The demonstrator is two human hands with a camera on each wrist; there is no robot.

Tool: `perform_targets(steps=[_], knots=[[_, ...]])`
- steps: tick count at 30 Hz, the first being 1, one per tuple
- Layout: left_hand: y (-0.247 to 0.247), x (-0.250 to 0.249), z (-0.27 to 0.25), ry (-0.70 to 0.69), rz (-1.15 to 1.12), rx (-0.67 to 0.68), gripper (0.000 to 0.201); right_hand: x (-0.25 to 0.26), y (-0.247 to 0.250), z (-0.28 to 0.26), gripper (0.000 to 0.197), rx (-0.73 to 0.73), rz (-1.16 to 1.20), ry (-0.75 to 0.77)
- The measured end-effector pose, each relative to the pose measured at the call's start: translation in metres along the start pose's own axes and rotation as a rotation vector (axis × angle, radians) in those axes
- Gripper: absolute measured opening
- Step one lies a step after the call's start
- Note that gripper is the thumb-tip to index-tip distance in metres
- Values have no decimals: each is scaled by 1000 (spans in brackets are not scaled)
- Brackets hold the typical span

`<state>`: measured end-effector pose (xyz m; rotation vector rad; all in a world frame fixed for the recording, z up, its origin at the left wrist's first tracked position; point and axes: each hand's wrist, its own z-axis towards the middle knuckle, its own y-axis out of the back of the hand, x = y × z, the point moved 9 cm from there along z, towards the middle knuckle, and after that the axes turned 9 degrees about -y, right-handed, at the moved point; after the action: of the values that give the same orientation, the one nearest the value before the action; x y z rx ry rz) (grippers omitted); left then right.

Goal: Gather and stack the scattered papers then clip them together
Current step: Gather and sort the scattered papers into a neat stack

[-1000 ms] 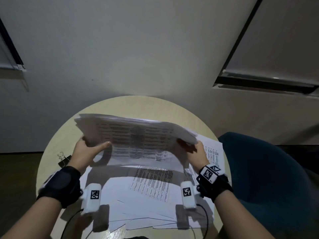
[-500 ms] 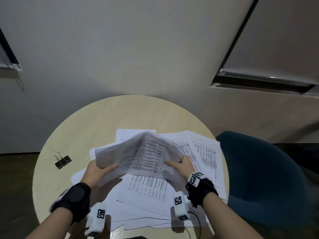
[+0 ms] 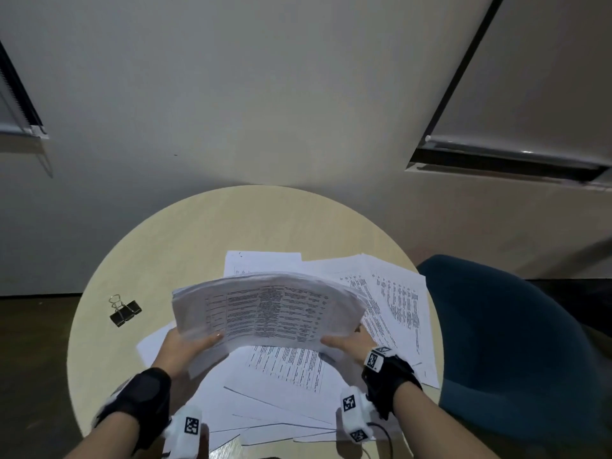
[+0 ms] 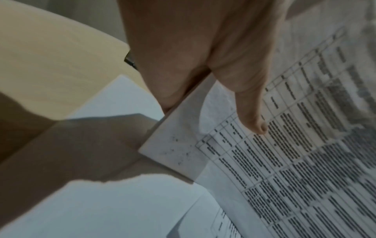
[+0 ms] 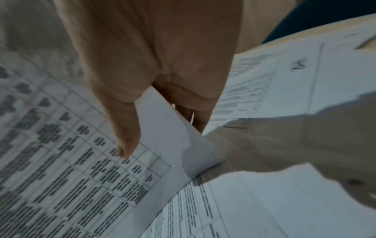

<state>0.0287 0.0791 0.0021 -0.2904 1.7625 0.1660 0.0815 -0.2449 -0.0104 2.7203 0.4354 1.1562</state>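
Left hand and right hand pinch the stack at its ends — long axis left-right; clip lies left, nearer the left hand.

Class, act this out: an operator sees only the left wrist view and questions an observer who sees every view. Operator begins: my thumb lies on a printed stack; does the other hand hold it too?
Observer: Yes, the right hand grips the opposite end of the stack, thumb on top.
Operator: Where is the clip?
Observer: The binder clip lies on the table, left of the left hand, untouched.
Operator: Any papers left out?
Observer: Yes, loose sheets lie spread to the right of the stack.
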Motion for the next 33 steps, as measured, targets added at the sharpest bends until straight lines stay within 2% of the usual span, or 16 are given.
perform_targets(steps=[3,5,7,9,10,12,14,19,20,22,23,26,28,29,30,33], knots=[[7,5,6,6,73,-56,14,0,2,-9,34,-50,73,-2],[11,1,13,-20,137,-60,10,3,9,6,37,-133,78,41],[14,-2,20,-28,137,-52,22,7,13,15,46,-195,58,66],[18,4,22,9,91,-69,31,8,12,19,49,-175,57,68],[17,5,18,20,86,-68,27,7,11,19,46,-165,55,65],[6,19,7,81,23,-18,16,-8,6,18,33,-138,22,-9],[-9,26,-6,119,-59,43,21,-25,-1,19,18,-91,5,-66],[7,14,14,38,180,28,31,-1,0,5,26,-103,205,57],[13,12,20,29,230,17,32,7,0,5,28,-56,295,46],[13,3,27,26,208,-13,35,25,4,7,60,46,541,65],[10,-2,29,32,138,-28,37,31,7,7,67,85,653,85],[-13,-21,31,12,-70,-14,44,49,-13,4,46,319,917,119],[-28,-24,33,34,-164,-8,76,62,-33,0,34,391,864,144],[-37,-22,33,56,-169,19,93,69,-43,-2,37,405,808,143],[-45,-19,32,66,-159,41,96,73,-51,-4,40,376,739,124],[-60,-19,19,110,-179,146,45,81,-57,-4,17,241,532,88]])
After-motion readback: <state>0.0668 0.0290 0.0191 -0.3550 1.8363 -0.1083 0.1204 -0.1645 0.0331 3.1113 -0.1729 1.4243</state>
